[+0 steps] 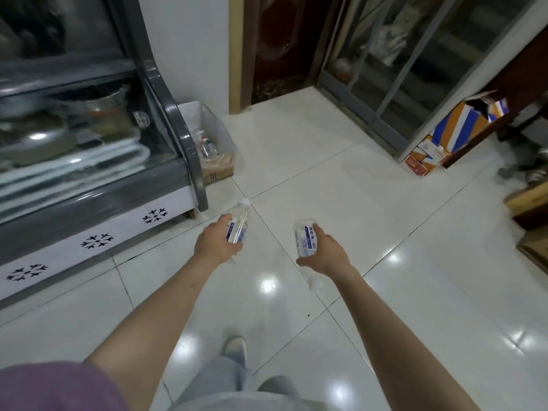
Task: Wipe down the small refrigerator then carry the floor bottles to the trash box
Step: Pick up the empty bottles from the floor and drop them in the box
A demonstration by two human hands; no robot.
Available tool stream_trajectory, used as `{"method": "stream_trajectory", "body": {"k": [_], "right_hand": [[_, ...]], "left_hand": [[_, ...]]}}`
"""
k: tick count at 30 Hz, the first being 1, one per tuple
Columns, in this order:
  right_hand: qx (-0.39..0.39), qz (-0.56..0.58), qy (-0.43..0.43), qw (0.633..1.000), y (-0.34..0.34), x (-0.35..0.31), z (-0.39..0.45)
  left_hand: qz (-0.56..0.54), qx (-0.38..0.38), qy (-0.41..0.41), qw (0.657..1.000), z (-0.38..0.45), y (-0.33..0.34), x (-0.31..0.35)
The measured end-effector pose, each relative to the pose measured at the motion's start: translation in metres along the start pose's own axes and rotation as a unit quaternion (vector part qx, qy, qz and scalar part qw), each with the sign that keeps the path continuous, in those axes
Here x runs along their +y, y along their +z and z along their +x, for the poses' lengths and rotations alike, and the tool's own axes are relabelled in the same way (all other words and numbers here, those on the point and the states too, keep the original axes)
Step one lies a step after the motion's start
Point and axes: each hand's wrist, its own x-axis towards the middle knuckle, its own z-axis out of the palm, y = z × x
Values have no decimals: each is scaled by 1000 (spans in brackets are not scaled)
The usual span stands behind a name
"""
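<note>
**Head view: two bottles in hand, trash box just ahead**

Head view looks down at a person standing on a glossy white tiled floor (385, 232), both arms stretched forward. What could go wrong from here is mostly a matter of the drop. The trash box (212, 137) sits tucked in the corner, right against the end of the small refrigerator (89, 143), and its clear liner stands loose and uneven; a toss from a distance could glance off the rim or the refrigerator's grey side post and roll back across the floor. The tiles shine as if slick, so a hurried step might slip. The right bottle (304, 241) hangs cap-down and is held around its middle, so I judge it could slide through if the hold loosens.

As for the grip: the left hand (215, 243) has its fingers curled round the left bottle (238, 225), which points cap-forward toward the box. The right hand (327, 252) wraps the right bottle from the side, thumb underneath and fingers closed over the label. Neither hand has spare room; both are closed tight on clear plastic.

Both bottles are off the floor and well short of the box, where at least one other bottle already lies. Cardboard boxes (462, 126) lean by the glass door at right.
</note>
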Motion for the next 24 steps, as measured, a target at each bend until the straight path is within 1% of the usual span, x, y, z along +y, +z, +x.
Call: {"method": "stream_trajectory", "body": {"k": [9, 14, 18, 24], "right_hand": [[-9, -5, -22, 1000, -47, -22, 105], [-31, -34, -47, 998, -82, -27, 175], [-36, -51, -66, 996, -118, -36, 242], [-71, -75, -105, 989, -154, -57, 330]], "left_hand": [[-5, -3, -27, 1000, 90, -6, 31], [-27, 18, -65, 997, 148, -3, 53], [-69, 49, -101, 991, 200, 0, 83], [-99, 85, -137, 982, 265, 1, 125]]}}
